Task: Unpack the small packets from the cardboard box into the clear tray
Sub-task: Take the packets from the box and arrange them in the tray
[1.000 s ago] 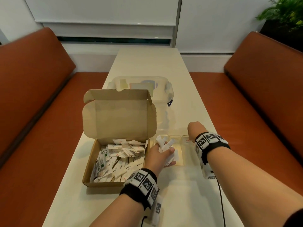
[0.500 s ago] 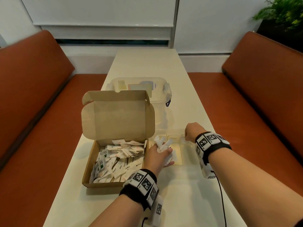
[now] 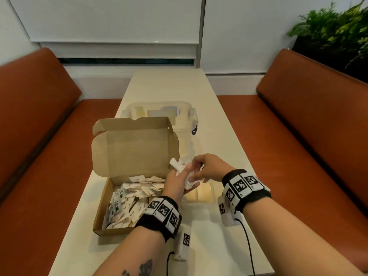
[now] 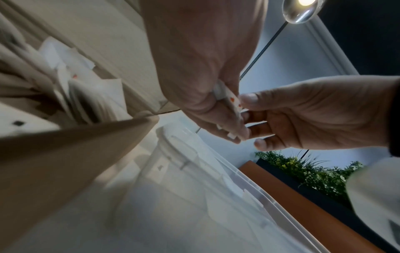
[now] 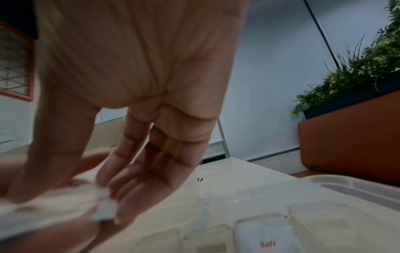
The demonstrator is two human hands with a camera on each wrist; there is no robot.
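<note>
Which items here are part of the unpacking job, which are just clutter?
In the job:
cardboard box
bunch of packets, held by left hand
right hand pinching it
clear tray

Lying about:
lidded plastic tub
plant

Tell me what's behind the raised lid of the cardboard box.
A clear lidded plastic container stands behind the lid, farther along the table. Only its top and right end show; the lid covers its lower left part, so most contents cannot be seen.
</note>
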